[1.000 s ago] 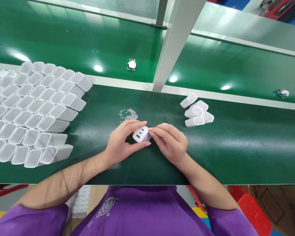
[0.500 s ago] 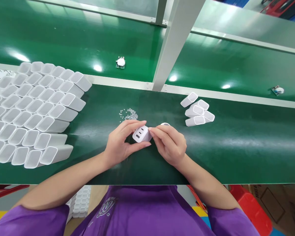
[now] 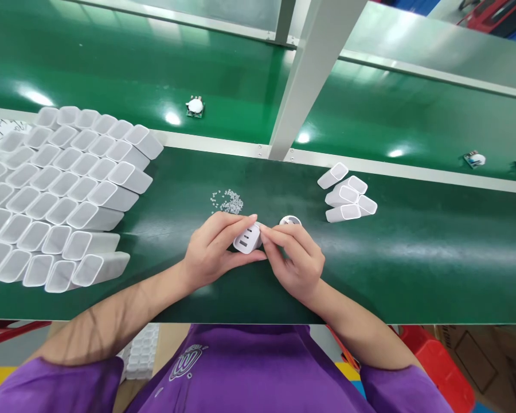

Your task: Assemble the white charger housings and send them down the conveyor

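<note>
A white charger housing (image 3: 246,239) with several dark port slots in its end face is gripped between the thumb and fingers of my left hand (image 3: 212,245). Against the right side of that face, my right hand (image 3: 294,252) has thumb and forefinger pinched together; whatever lies between the fingertips is too small to make out. Just behind my right hand a round white piece (image 3: 289,220) lies on the table, partly covered by the fingers. Small clear bits (image 3: 231,203) are heaped beyond my left hand.
Rows of open white housings (image 3: 64,189) lie stacked at the left. Several more white housings (image 3: 346,195) lie to the right. A metal post (image 3: 312,74) rises behind the green table (image 3: 413,264). Small circuit boards (image 3: 195,106) sit on the green belt beyond the rail.
The housing has turned slightly in my left hand, its ports now facing more toward me. More of the round white piece shows. The circuit boards on the belt have shifted left.
</note>
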`<act>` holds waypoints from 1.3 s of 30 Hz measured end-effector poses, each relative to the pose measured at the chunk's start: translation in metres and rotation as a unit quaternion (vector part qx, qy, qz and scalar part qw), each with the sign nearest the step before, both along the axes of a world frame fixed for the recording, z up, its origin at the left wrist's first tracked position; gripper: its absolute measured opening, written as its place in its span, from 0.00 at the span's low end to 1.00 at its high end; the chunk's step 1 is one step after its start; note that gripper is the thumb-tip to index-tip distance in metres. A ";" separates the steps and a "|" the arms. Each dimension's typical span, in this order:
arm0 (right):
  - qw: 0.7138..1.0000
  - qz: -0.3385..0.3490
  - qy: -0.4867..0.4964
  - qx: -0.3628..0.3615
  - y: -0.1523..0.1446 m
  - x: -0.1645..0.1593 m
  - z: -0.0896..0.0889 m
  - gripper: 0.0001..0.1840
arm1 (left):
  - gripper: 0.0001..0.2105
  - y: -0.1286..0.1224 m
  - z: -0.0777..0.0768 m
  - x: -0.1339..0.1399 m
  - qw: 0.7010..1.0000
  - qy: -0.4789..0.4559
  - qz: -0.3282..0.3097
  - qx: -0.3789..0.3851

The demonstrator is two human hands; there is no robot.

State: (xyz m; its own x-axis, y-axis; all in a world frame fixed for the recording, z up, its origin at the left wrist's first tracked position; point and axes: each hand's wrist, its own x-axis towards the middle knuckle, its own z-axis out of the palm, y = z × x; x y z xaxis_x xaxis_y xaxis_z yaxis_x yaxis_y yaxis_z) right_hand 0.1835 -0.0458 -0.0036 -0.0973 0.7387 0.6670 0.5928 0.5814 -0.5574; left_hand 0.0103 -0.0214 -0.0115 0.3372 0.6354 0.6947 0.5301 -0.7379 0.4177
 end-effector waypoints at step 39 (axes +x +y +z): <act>0.967 0.164 0.053 -0.187 -0.009 -0.007 0.002 0.24 | 0.15 0.008 0.001 -0.008 0.987 -0.100 -0.005 -0.123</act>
State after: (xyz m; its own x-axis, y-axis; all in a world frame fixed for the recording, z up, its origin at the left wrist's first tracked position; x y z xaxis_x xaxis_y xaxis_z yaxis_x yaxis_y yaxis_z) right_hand 0.1765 -0.0545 -0.0018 -0.3127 0.8715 0.3778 0.3393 0.4740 -0.8126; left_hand 0.0021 -0.0137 -0.0100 0.2164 0.7909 0.5724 0.4124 -0.6054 0.6807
